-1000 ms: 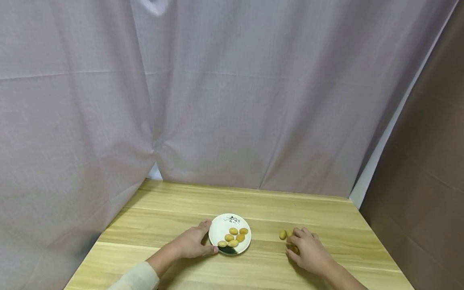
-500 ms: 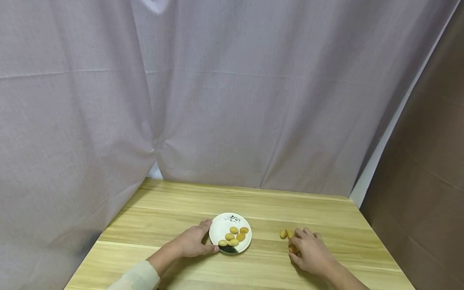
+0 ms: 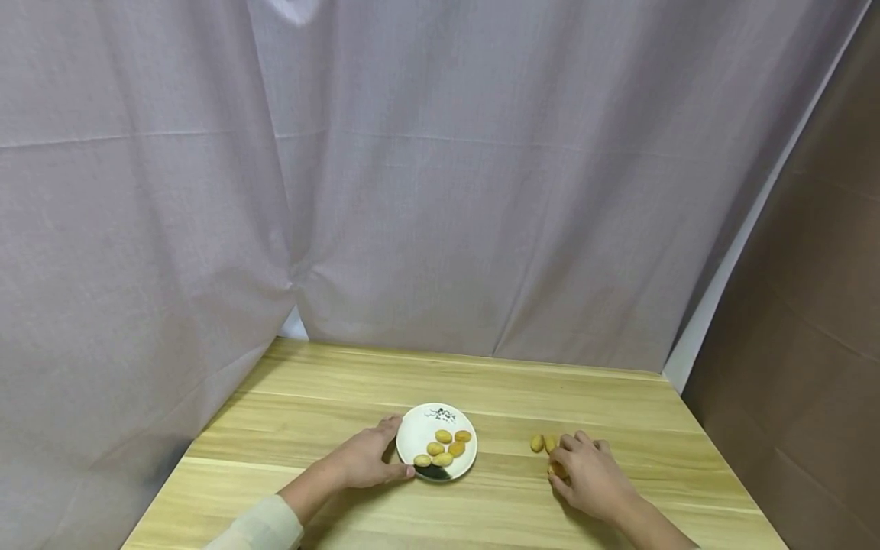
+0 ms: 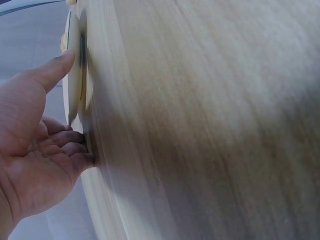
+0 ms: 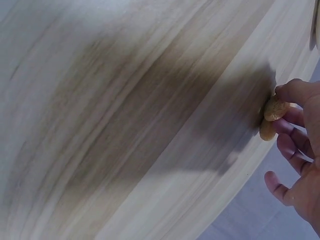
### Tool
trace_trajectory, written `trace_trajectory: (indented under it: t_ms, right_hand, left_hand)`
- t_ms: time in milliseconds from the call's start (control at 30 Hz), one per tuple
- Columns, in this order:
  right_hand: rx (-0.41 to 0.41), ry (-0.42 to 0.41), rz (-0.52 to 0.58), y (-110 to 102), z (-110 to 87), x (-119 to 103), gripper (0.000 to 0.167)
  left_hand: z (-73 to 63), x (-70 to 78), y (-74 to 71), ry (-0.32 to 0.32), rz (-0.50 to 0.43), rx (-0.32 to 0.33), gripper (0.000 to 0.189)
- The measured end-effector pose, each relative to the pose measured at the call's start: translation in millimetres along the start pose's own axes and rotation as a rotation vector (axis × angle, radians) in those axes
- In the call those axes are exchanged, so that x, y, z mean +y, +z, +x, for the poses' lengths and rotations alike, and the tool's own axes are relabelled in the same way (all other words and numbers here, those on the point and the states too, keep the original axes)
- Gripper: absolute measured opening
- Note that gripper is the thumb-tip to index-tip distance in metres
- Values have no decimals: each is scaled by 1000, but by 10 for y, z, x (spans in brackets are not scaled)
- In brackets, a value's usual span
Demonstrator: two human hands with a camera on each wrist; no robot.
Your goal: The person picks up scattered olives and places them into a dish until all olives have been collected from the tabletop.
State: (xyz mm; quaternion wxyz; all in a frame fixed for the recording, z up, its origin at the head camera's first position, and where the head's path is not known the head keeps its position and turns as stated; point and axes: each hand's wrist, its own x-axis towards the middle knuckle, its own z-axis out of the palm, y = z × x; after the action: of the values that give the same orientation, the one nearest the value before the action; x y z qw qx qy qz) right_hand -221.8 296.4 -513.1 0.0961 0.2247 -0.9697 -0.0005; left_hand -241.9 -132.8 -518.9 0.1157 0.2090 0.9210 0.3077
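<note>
A small round white plate (image 3: 414, 431), with a black floral print and a dark patch at its near edge, bears several oval yellow-brown pieces (image 3: 443, 437). My left hand (image 3: 364, 458) holds the plate's left rim, the thumb at the near side and the fingers round the far side. In the left wrist view, the thumb touches the plate edge (image 4: 75, 90). To the right, my right hand (image 3: 590, 475) pinches an oval piece (image 5: 276, 109) between thumb and fingers, low at the table. Another piece (image 5: 267, 131) lies right behind it.
Two loose oval pieces, one of them at the left (image 3: 537, 443), lie just beyond my right fingertips on the wooden table (image 3: 481, 527). Grey cloth (image 3: 440, 229) hangs along the back and left; brown cloth (image 3: 797, 344) hangs at the right.
My right hand has shifted slightly right, and its thumb and fingers have drawn in on the oval piece. The left hand and plate have stayed nearly in place.
</note>
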Motion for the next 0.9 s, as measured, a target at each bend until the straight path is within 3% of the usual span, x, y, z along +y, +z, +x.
trace_trajectory:
  t_ms: [267,633,900]
  right_hand:
    - [29,-21,3,6,12,-8,19]
    - [135,-66,12,-53,95,-98,19]
    - [142,-66,35,-132,168,-174,22]
  left_hand:
    - [1,3,-2,-7,9,-1,111]
    - [0,2,-3,-4,4,-7,110]
    - [2,6,-3,11,-1,-5,110]
